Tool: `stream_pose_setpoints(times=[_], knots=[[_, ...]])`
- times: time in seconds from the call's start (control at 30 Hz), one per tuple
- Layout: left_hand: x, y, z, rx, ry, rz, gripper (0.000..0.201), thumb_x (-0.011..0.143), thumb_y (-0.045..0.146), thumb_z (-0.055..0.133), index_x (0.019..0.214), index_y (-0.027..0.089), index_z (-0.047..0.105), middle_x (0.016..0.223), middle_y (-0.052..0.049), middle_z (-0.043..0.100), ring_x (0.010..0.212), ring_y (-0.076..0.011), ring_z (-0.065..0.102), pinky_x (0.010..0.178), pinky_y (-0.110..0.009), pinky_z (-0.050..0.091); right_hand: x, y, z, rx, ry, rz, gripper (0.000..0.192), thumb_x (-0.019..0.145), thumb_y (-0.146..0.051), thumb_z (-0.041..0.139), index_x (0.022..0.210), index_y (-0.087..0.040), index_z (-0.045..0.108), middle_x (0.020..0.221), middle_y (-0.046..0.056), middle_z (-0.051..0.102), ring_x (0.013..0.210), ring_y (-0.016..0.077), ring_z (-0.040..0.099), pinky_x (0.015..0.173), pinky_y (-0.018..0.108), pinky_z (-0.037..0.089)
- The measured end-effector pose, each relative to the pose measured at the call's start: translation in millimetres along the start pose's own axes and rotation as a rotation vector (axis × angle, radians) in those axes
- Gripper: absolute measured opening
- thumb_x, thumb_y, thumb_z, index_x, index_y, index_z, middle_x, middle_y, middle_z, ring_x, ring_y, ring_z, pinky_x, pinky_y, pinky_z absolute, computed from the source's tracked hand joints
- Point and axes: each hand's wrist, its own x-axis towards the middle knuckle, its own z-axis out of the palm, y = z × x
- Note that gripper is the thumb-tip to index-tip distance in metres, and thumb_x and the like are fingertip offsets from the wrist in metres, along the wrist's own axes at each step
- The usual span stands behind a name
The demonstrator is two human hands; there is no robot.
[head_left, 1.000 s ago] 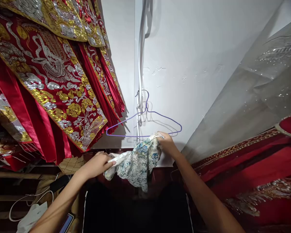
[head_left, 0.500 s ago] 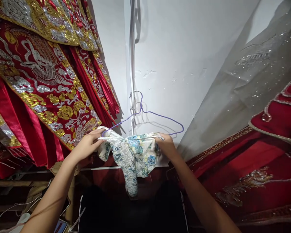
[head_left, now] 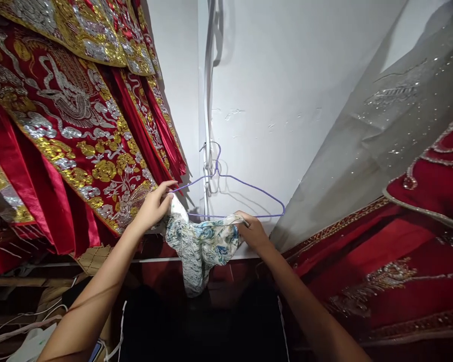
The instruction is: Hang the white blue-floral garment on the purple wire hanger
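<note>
A purple wire clothes hanger [head_left: 245,183] hangs by its hook on a thin white strip in front of the wall. Just below it is a white garment with blue and green flowers [head_left: 207,236], bunched and drooping. My left hand [head_left: 154,205] is closed at the hanger's left end, pinching the garment's white edge there. With bent fingers my right hand [head_left: 253,232] grips the garment's right upper edge, under the hanger's bottom bar. The right half of that bar shows bare above the cloth. My left fingers hide the hanger's left corner.
Red gowns with gold and silver embroidery [head_left: 71,110] hang at the left. On the right are a sheer sparkling grey cloth [head_left: 377,120] and a red beaded garment [head_left: 419,261]. A white wall [head_left: 272,75] stands ahead. White cords [head_left: 26,327] lie at lower left.
My left hand has moved up and right along the hanger. The garment's right side has dropped below the bottom bar, and my right hand has lowered slightly with it.
</note>
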Motion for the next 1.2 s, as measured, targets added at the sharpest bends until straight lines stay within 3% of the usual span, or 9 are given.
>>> stream_pose_setpoints(times=[0.17, 0.27, 0.43, 0.53, 0.63, 0.8, 1.0, 1.1, 1.2], knots=[[-1.7, -10.9, -1.5, 0.04, -0.032, 0.073, 0.029, 0.097, 0.025, 0.045, 0.118, 0.019, 0.064, 0.117, -0.009, 0.069, 0.108, -0.0235, 0.064, 0.099, -0.039, 0.049, -0.6, -14.5, -30.4, -0.073, 0.421, 0.136, 0.076, 0.067, -0.025, 0.065, 0.142, -0.021, 0.049, 0.092, 0.003, 0.068, 0.082, 0.0217, 0.062, 0.073, 0.03, 0.05], [-2.1, -9.7, -5.4, 0.058, -0.06, 0.089, 0.029, 0.098, 0.026, 0.043, 0.116, 0.02, 0.065, 0.11, -0.008, 0.068, 0.104, -0.0229, 0.063, 0.095, -0.038, 0.05, -2.0, -17.9, -40.6, -0.102, 0.66, 0.215, 0.088, 0.06, -0.025, 0.072, 0.144, -0.021, 0.044, 0.083, 0.0, 0.064, 0.074, 0.0201, 0.06, 0.068, 0.029, 0.048], [0.5, -3.9, -7.3, 0.093, -0.067, 0.108, 0.027, 0.097, 0.024, 0.042, 0.11, 0.019, 0.066, 0.109, -0.009, 0.06, 0.107, -0.0228, 0.059, 0.098, -0.038, 0.048, -3.9, -18.9, -42.4, -0.059, 0.728, 0.133, 0.085, 0.059, -0.022, 0.07, 0.14, -0.02, 0.043, 0.083, 0.0, 0.067, 0.068, 0.0173, 0.057, 0.063, 0.027, 0.045], [0.6, -1.6, -5.8, 0.095, -0.047, 0.095, 0.024, 0.096, 0.023, 0.043, 0.104, 0.019, 0.065, 0.114, -0.01, 0.059, 0.113, -0.0237, 0.057, 0.102, -0.039, 0.047, -5.9, -21.0, -43.9, -0.035, 0.696, 0.085, 0.1, 0.061, -0.022, 0.068, 0.153, -0.019, 0.027, 0.092, 0.004, 0.071, 0.071, 0.0183, 0.06, 0.065, 0.028, 0.048], [-1.0, 1.0, -5.3, 0.099, -0.026, 0.09, 0.023, 0.096, 0.025, 0.044, 0.101, 0.019, 0.065, 0.123, -0.01, 0.058, 0.12, -0.0248, 0.055, 0.106, -0.04, 0.044, -8.4, -23.1, -53.3, -0.089, 0.617, 0.121, 0.091, 0.065, -0.026, 0.068, 0.151, -0.015, 0.04, 0.082, 0.001, 0.068, 0.069, 0.0177, 0.061, 0.065, 0.029, 0.049], [-5.8, 4.7, -11.4, 0.155, 0.025, -0.031, 0.029, 0.099, 0.039, 0.044, 0.095, 0.02, 0.064, 0.111, -0.009, 0.065, 0.107, -0.0251, 0.061, 0.096, -0.037, 0.046, -11.4, -28.7, -85.1, -0.072, 0.492, 0.272, 0.055, 0.063, -0.038, 0.079, 0.113, -0.015, 0.074, 0.082, 0.006, 0.072, 0.069, 0.0191, 0.063, 0.062, 0.03, 0.051], [-1.1, 13.4, -20.8, 0.216, 0.014, -0.123, 0.032, 0.1, 0.044, 0.039, 0.109, 0.023, 0.06, 0.1, -0.005, 0.072, 0.088, -0.0247, 0.066, 0.077, -0.032, 0.046, -0.6, -34.1, -119.1, 0.052, 0.185, 0.346, 0.04, 0.049, -0.041, 0.092, 0.073, -0.015, 0.073, 0.068, 0.004, 0.068, 0.062, 0.0201, 0.063, 0.053, 0.028, 0.049], [7.1, 21.5, -14.6, 0.2, 0.042, -0.096, 0.034, 0.1, 0.043, 0.04, 0.122, 0.022, 0.056, 0.106, -0.007, 0.071, 0.09, -0.0257, 0.067, 0.079, -0.033, 0.047, 10.9, -30.0, -103.9, 0.324, 0.081, 0.389, 0.05, 0.05, -0.053, 0.089, 0.08, -0.016, 0.073, 0.076, 0.007, 0.072, 0.071, 0.0281, 0.069, 0.059, 0.037, 0.056], [14.2, 28.0, 0.1, 0.157, 0.035, -0.073, 0.036, 0.1, 0.041, 0.039, 0.128, 0.023, 0.053, 0.104, -0.007, 0.07, 0.089, -0.026, 0.067, 0.078, -0.033, 0.047, 14.7, -20.3, -64.1, 0.449, 0.259, 0.344, 0.06, 0.078, -0.075, 0.058, 0.091, -0.018, 0.073, 0.083, 0.011, 0.073, 0.081, 0.0304, 0.071, 0.064, 0.044, 0.058]])
